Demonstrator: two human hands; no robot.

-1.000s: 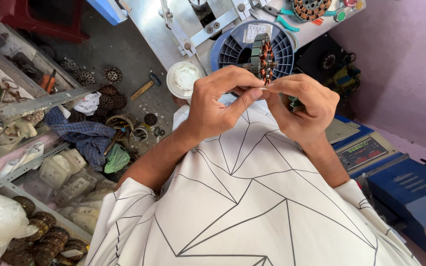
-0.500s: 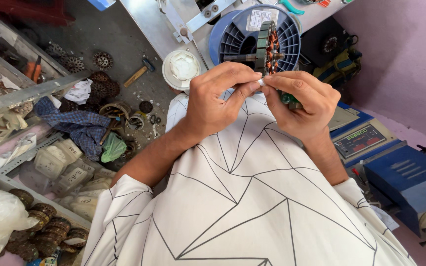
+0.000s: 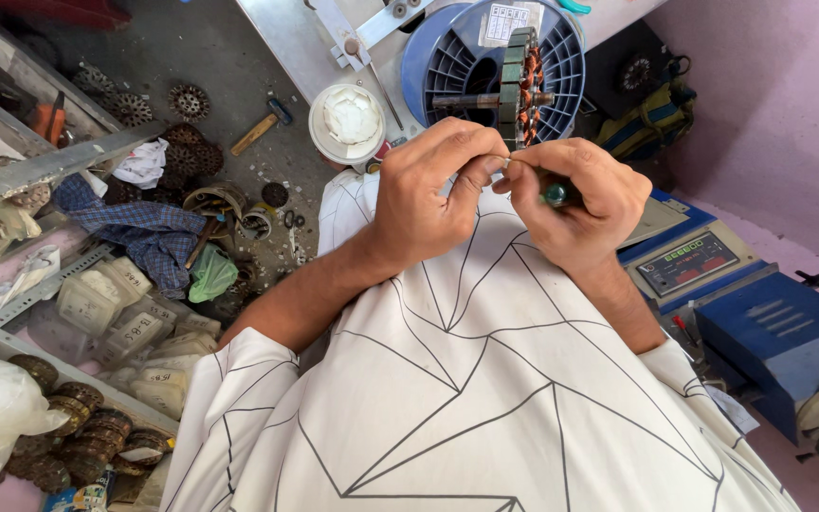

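Note:
My left hand (image 3: 428,190) and my right hand (image 3: 575,204) meet in front of my chest, fingertips touching. The left thumb and forefinger pinch a thin pale wire (image 3: 504,163). My right hand is closed around a small green-handled tool (image 3: 555,195), with only the handle's end showing. Just beyond the fingers, a motor stator (image 3: 523,81) with copper windings sits on a shaft (image 3: 462,99), in front of a blue ribbed round reel (image 3: 438,52). My white shirt with black lines (image 3: 485,398) fills the lower view.
A white round tub (image 3: 347,121) stands left of the reel. The floor at left holds gear-like metal parts (image 3: 187,100), a blue checked cloth (image 3: 144,232), plastic bags (image 3: 130,322) and stacked stators (image 3: 87,436). A blue box machine with a display (image 3: 703,261) is at right.
My hands have drawn closer together and nearer the stator, and the wire between them is shorter. The view has shifted slightly, so the reel now sits higher and more central.

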